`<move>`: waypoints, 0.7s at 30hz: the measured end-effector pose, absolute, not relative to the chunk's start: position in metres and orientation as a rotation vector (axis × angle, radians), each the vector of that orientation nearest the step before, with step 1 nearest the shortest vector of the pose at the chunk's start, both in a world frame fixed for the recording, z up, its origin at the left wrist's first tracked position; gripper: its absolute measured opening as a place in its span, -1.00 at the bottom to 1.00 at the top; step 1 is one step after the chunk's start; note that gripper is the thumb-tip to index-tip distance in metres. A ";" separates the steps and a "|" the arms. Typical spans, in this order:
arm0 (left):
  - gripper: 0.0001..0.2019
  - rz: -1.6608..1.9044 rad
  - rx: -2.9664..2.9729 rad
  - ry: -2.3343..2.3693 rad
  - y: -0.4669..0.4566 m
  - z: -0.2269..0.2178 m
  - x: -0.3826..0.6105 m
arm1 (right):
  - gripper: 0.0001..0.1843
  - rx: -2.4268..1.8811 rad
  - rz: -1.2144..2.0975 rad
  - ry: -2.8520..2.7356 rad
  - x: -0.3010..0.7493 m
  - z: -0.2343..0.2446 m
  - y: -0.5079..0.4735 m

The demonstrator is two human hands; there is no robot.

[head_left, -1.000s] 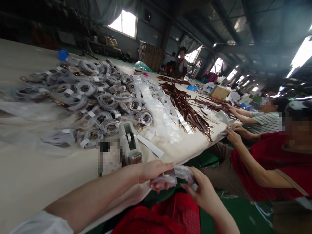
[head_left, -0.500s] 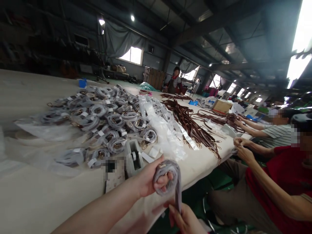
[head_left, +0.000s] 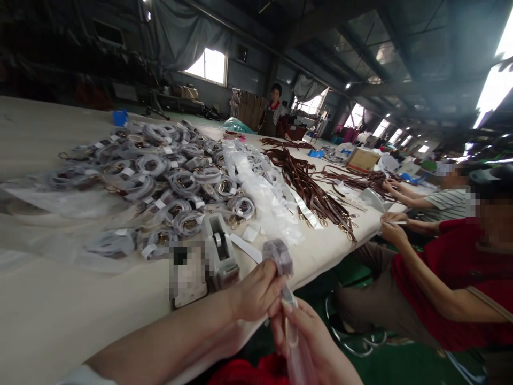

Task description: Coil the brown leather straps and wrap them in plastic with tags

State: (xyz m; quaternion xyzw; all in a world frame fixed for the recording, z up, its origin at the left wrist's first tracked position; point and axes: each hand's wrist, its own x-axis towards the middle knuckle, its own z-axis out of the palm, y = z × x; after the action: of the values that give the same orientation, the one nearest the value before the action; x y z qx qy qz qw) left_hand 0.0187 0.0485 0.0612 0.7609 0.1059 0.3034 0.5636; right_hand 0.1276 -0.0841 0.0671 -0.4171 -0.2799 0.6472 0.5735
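Observation:
My left hand [head_left: 256, 291] is closed around a coiled strap wrapped in clear plastic [head_left: 278, 256], held upright just off the table's near edge. My right hand [head_left: 306, 334] is below it, fingers pinched on the strap's loose tail [head_left: 292, 331] hanging from the coil. A grey tape dispenser [head_left: 219, 254] stands on the table right behind my left hand. Beyond it lies a big heap of wrapped strap coils [head_left: 160, 171].
A long cream table [head_left: 48, 321] carries white plastic sleeves [head_left: 264, 192], brown leather straps [head_left: 312, 192] and a cardboard box [head_left: 363, 159]. Two seated people at the right work with their hands [head_left: 395, 232] at the table edge. Another person [head_left: 272, 109] stands at the far end.
The coil was held low in both hands, then lifted and turned upright in my left hand. My right hand dropped to the hanging tail. The view tilted up, then down a little.

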 end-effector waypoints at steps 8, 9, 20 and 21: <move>-0.64 0.579 2.527 0.197 0.049 0.055 0.026 | -0.66 -0.780 1.684 -0.389 0.146 0.073 -0.093; -0.62 0.561 2.555 0.208 0.048 0.055 0.028 | -0.62 -0.769 1.687 -0.368 0.145 0.076 -0.093; -0.51 0.231 2.523 0.362 0.040 0.062 0.035 | -0.60 -1.284 0.528 -1.240 0.173 0.123 -0.127; -0.51 0.138 2.425 0.335 0.040 0.064 0.035 | -0.67 -1.406 0.325 -1.449 0.177 0.123 -0.129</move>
State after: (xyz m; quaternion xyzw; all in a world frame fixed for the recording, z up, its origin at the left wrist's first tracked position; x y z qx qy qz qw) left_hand 0.0346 0.0396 0.0643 0.9308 0.1286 0.0529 0.3380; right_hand 0.1766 -0.1291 0.1227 -0.5867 -0.6049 0.1355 0.5211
